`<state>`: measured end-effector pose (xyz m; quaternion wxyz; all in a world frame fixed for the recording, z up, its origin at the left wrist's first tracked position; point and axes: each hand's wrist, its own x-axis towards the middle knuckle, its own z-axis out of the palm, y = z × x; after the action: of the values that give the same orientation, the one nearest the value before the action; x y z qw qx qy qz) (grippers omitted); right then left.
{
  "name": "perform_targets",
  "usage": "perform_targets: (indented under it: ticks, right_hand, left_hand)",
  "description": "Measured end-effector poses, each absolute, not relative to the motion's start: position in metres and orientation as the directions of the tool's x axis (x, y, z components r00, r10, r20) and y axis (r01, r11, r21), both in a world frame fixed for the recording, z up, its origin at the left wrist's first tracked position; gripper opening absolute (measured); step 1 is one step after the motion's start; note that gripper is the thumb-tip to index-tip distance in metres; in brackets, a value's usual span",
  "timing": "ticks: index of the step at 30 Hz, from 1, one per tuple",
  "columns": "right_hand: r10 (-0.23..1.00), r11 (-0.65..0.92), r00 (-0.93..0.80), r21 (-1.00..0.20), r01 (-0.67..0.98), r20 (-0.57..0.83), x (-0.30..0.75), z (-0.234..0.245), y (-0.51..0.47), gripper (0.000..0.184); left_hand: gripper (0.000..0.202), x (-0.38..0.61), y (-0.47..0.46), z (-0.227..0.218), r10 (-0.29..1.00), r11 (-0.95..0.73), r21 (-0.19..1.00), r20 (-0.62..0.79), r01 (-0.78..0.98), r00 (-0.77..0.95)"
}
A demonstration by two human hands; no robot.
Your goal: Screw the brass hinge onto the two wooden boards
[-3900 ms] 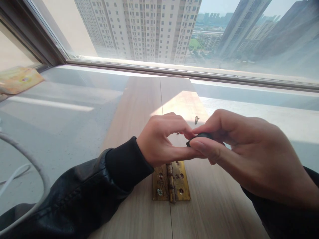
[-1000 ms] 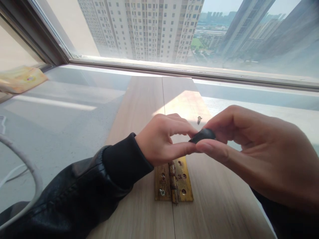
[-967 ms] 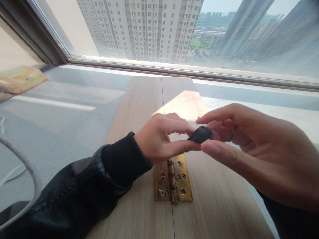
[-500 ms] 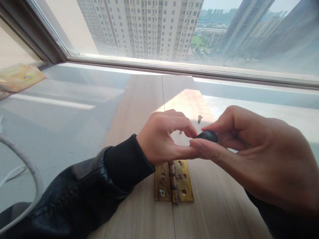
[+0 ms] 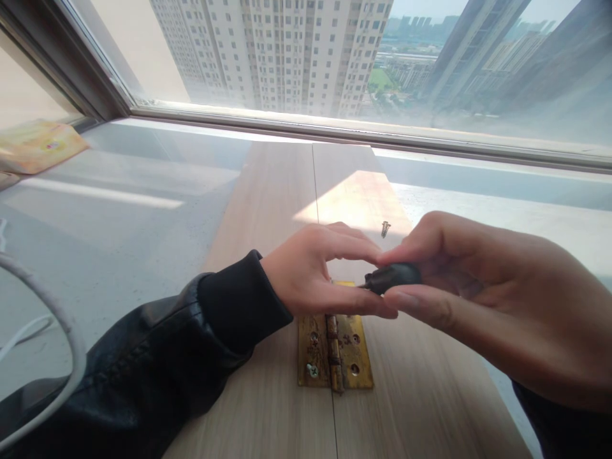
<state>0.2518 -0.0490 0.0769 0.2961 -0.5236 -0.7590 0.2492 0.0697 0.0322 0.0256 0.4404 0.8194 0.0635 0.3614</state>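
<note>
One black tool [image 5: 393,276], held near a hinge [image 5: 345,354]

On my feed, the right hand [image 5: 488,306] is nearest, pinching the tool's handle [image 5: 404,273]. I judge it light, stiff, perhaps slick, best taken there. The left hand [image 5: 308,271] curls about the thin shaft [image 5: 363,286]; whether it grips, I cannot tell. Beneath, the hinge spans two boards [image 5: 406,395]; beyond lie screws [image 5: 385,229], then a window frame [image 5: 93,73].
</note>
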Motion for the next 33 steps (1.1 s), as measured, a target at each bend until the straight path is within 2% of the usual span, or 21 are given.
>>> perform_targets:
  ticks: [3, 7, 9, 11, 13, 15, 17, 19, 23, 26, 29, 33]
  right_hand:
    - [0.935, 0.34, -0.188, -0.614, 0.712, 0.3, 0.243, 0.069, -0.048, 0.031]
    - [0.867, 0.381, -0.11, -0.504, 0.776, 0.486, 0.236, 0.063, -0.044, 0.032]
    - [0.874, 0.41, -0.157, -0.523, 0.748, 0.461, 0.237, 0.066, -0.043, 0.025]
    - [0.889, 0.445, -0.259, -0.579, 0.684, 0.377, 0.243, 0.072, -0.043, 0.021]
    - [0.889, 0.455, -0.354, -0.626, 0.633, 0.29, 0.249, 0.078, -0.044, 0.019]
    - [0.894, 0.441, -0.372, -0.639, 0.63, 0.25, 0.255, 0.08, -0.045, 0.013]
    - [0.915, 0.402, -0.319, -0.638, 0.657, 0.248, 0.256, 0.079, -0.046, 0.011]
    - [0.931, 0.363, -0.251, -0.619, 0.696, 0.264, 0.253, 0.075, -0.046, 0.019]
    - [0.901, 0.378, -0.162, -0.542, 0.751, 0.403, 0.242, 0.065, -0.044, 0.031]
    - [0.87, 0.392, -0.116, -0.531, 0.751, 0.479, 0.24, 0.063, -0.042, 0.035]
    - [0.9, 0.41, -0.205, -0.594, 0.692, 0.384, 0.246, 0.068, -0.043, 0.023]
    - [0.894, 0.444, -0.365, -0.627, 0.64, 0.261, 0.258, 0.078, -0.046, 0.021]
  left_hand:
    - [0.026, 0.072, 0.028, 0.026, 0.513, -0.679, 0.721, 0.601, -0.139, 0.612]
    - [0.021, 0.073, 0.025, 0.027, 0.571, -0.693, 0.715, 0.622, -0.092, 0.536]
    - [0.017, 0.071, 0.026, 0.026, 0.58, -0.67, 0.736, 0.603, -0.101, 0.548]
    - [0.012, 0.07, 0.027, 0.026, 0.558, -0.652, 0.745, 0.597, -0.142, 0.576]
    - [0.005, 0.07, 0.029, 0.026, 0.492, -0.618, 0.758, 0.581, -0.211, 0.648]
    - [0.007, 0.07, 0.03, 0.026, 0.417, -0.579, 0.776, 0.545, -0.25, 0.727]
    - [0.012, 0.07, 0.03, 0.027, 0.407, -0.575, 0.782, 0.528, -0.24, 0.745]
    - [0.016, 0.071, 0.028, 0.027, 0.464, -0.614, 0.761, 0.564, -0.21, 0.683]
    - [0.022, 0.071, 0.025, 0.026, 0.545, -0.732, 0.678, 0.639, -0.063, 0.542]
    - [0.02, 0.071, 0.025, 0.025, 0.529, -0.746, 0.664, 0.634, -0.047, 0.564]
    - [0.012, 0.07, 0.027, 0.024, 0.484, -0.722, 0.682, 0.616, -0.114, 0.622]
    - [0.015, 0.069, 0.031, 0.026, 0.378, -0.619, 0.746, 0.556, -0.244, 0.74]
